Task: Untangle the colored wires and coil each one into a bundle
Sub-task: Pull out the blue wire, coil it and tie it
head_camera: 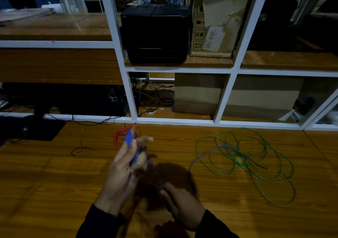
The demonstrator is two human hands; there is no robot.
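Observation:
My left hand [126,166] is raised over the wooden table [54,182] and holds a coil of purple wire [130,140] wound around its fingers, thumb pressed against the turns. A purple strand [150,164] runs down from the coil to my right hand [180,201], which pinches it; that hand is blurred. Behind the left hand lies a small red wire bundle [118,136]. To the right, a loose green wire [256,162] sprawls in loops on the table, with the free purple wire tail [206,154] crossing through it.
A short dark wire piece [80,149] lies left of the hands. A monitor base [42,127] stands at the far left. A white frame [175,121] borders the table's far edge, with a black device [155,34] and cardboard boxes [197,93] behind it.

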